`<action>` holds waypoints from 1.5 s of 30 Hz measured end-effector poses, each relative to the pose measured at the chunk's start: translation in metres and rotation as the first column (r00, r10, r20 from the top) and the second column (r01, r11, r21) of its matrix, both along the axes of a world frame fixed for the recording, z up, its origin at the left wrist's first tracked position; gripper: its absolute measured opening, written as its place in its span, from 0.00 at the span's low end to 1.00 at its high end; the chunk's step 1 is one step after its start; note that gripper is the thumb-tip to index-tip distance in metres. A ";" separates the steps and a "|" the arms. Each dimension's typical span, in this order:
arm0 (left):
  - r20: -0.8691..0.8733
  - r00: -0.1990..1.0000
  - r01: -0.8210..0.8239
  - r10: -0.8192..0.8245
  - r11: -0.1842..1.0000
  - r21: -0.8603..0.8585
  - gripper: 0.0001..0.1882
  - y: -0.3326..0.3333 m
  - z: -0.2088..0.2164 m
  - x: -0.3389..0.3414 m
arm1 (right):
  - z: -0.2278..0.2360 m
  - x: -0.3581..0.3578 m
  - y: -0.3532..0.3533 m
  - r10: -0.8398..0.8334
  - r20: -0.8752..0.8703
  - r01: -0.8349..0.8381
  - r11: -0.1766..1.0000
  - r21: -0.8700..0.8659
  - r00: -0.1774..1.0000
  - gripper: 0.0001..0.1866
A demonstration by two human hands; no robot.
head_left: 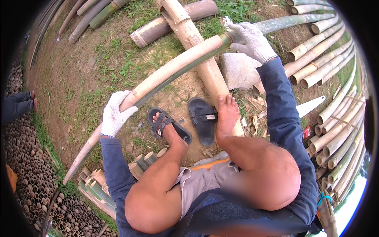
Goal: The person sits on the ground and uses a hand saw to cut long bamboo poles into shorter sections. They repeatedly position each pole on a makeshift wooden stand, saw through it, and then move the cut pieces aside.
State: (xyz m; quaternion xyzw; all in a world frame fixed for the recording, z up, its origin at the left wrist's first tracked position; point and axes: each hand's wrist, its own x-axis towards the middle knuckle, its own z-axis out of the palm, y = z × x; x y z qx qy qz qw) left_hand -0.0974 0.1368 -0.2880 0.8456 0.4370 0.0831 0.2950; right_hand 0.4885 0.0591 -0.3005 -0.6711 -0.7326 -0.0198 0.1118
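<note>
A long bamboo pole (173,67) stretches across in front of me, pale and scraped along much of its left length, green underneath and toward its far right end. My left hand (117,113), in a white knit glove, is closed around its pale part. Farther up and to the right, my right hand (250,41), gloved alike, grips the green part just past a joint. Between the two hands the pole crosses over a thick, pale bamboo log (213,75). My bare right foot (227,114) presses on that log's near end.
A brown bamboo piece (173,24) lies under the log's far end. Beside the log sit a pale stone (240,71) and an unworn black sandal (203,122). A white tapered blade (310,106) lies at right. Bamboo poles (316,51) and stacked culms (29,173) flank me. Another person's legs (17,104) show at left.
</note>
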 end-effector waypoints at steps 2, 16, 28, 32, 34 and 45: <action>-0.007 1.000 -0.010 0.010 1.000 -0.029 0.35 0.000 -0.001 0.013 | -0.009 0.015 -0.028 -0.082 -0.137 0.099 0.987 0.123 0.987 0.38; -0.207 0.946 0.240 -0.248 0.969 -0.065 0.61 0.035 -0.015 0.212 | -0.086 -0.074 -0.297 -0.687 -0.341 0.748 0.659 0.078 0.642 0.28; -0.285 0.916 0.288 -0.282 0.957 -0.020 0.43 0.030 -0.007 0.188 | -0.136 -0.072 -0.436 -0.995 -0.044 0.944 0.096 -0.315 0.086 0.35; -0.323 0.915 0.252 -0.241 0.968 -0.009 0.42 0.028 0.001 0.127 | -0.149 -0.086 -0.453 -0.968 0.132 0.885 0.134 -0.446 0.213 0.37; -0.325 0.918 0.232 -0.225 0.972 -0.019 0.42 0.029 0.006 0.091 | -0.159 -0.086 -0.455 -0.948 0.148 0.883 0.197 -0.427 0.283 0.35; -0.309 0.939 0.145 -0.150 0.989 -0.038 0.48 0.025 0.001 0.035 | -0.151 -0.035 -0.409 -0.897 0.420 0.838 -0.119 -0.532 0.139 0.33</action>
